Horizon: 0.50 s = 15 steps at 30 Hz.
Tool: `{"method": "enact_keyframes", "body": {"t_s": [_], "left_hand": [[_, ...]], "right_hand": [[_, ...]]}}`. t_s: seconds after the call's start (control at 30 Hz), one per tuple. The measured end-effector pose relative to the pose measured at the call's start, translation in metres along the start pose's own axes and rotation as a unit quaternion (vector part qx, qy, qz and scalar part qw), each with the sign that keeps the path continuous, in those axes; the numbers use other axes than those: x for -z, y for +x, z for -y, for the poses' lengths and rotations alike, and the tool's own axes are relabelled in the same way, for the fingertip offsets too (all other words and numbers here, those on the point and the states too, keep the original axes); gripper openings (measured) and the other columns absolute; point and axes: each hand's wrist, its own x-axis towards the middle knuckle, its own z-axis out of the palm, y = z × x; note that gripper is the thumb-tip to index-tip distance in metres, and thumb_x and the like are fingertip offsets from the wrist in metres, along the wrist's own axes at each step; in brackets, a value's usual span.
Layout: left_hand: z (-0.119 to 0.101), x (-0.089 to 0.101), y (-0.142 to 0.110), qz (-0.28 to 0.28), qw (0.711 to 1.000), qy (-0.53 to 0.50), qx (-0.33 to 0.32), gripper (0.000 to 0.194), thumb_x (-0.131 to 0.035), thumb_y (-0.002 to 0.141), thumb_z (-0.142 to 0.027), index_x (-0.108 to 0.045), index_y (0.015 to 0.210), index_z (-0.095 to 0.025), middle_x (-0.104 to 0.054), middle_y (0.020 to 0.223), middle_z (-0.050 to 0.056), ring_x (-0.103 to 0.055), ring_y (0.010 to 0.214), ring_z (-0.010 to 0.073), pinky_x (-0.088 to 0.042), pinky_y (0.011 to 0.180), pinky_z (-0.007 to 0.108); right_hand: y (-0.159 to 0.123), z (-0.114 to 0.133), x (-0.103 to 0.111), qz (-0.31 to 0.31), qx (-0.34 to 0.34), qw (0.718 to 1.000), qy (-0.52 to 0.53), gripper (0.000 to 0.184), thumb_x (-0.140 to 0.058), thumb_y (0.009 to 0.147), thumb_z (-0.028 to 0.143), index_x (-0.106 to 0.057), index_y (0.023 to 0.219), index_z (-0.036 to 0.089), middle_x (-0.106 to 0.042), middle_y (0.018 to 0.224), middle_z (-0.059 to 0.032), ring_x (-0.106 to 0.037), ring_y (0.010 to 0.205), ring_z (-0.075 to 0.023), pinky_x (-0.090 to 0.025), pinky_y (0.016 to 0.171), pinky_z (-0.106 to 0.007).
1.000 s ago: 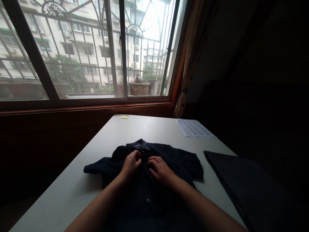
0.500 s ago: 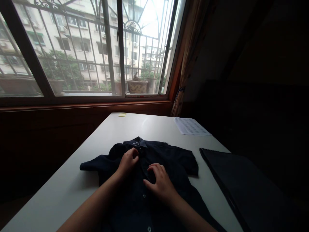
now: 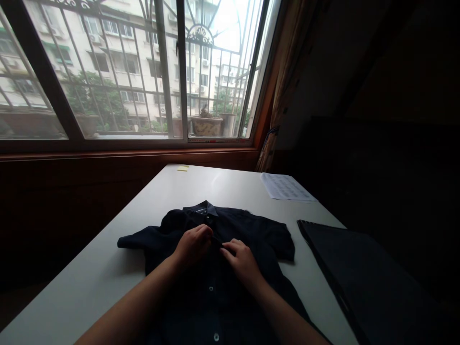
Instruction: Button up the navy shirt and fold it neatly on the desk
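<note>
A dark navy short-sleeved shirt (image 3: pixel 251 230) lies front up, its collar (image 3: pixel 203 208) toward the window. My left hand (image 3: pixel 196 242) is closed on the front edge of the shirt, below the collar. Close by on the right, my right hand (image 3: pixel 239 258) pinches the same front between thumb and fingers, and a fold of cloth is raised between the hands. Pale buttons show down the front, with one button (image 3: pixel 211 289) below my hands and another button (image 3: pixel 216 337) near the bottom of the view. What lies under my left fingertips is hidden.
The shirt rests on a white table (image 3: pixel 118 268). On its right side is a dark spiral-bound pad (image 3: pixel 359 268). Printed sheets (image 3: pixel 287 187) lie at the back right, and yellow sticky notes (image 3: pixel 183 168) at the far edge. Behind stands a barred window (image 3: pixel 143 72) with a curtain (image 3: pixel 268 148).
My left hand has moved slightly down and right, toward the right hand. The right hand's fingers have closed from apart onto the shirt front, lifting a fold.
</note>
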Motion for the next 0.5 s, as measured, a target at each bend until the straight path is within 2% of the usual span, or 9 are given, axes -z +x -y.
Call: {"method": "enact_keyframes", "body": {"t_s": [0.13,0.27,0.4,0.5], "left_hand": [[-0.008,0.005,0.0,0.047,0.998,0.008,-0.032,0.019,-0.052,0.086,-0.012,-0.065,0.094,-0.022,-0.066,0.088,0.004,-0.063,0.074,0.0173,-0.048,0.069,0.026],[-0.022,0.026,0.002,0.114,0.991,0.004,-0.069,0.018,-0.06,0.082,-0.012,-0.068,0.091,-0.024,-0.067,0.09,0.002,-0.064,0.073,0.0171,-0.047,0.065,0.023],[-0.029,0.041,-0.003,0.172,0.979,0.003,-0.106,0.029,-0.058,0.083,-0.006,-0.069,0.1,-0.026,-0.068,0.102,0.003,-0.066,0.085,0.0194,-0.05,0.074,0.025],[-0.029,0.038,-0.011,0.178,0.977,0.016,-0.114,0.035,-0.059,0.083,-0.004,-0.068,0.108,-0.026,-0.068,0.109,0.004,-0.064,0.094,0.0219,-0.05,0.084,0.029]], "right_hand": [[0.002,-0.002,0.004,-0.004,-0.008,0.999,0.045,0.02,-0.06,0.091,0.032,-0.077,0.089,0.022,-0.069,0.084,-0.0038,-0.066,0.084,-0.0227,-0.05,0.076,-0.033],[0.001,-0.001,0.006,-0.011,-0.01,0.999,0.053,0.02,-0.061,0.09,0.033,-0.076,0.085,0.021,-0.068,0.082,-0.0037,-0.066,0.081,-0.0222,-0.05,0.074,-0.032],[0.0,0.0,0.005,-0.017,-0.009,0.998,0.059,0.016,-0.062,0.089,0.031,-0.075,0.084,0.021,-0.068,0.082,-0.0032,-0.066,0.079,-0.0216,-0.049,0.073,-0.032],[0.0,-0.002,0.004,-0.03,-0.009,0.997,0.064,0.015,-0.062,0.089,0.03,-0.074,0.084,0.021,-0.067,0.083,-0.0031,-0.066,0.08,-0.0213,-0.048,0.074,-0.032]]}}
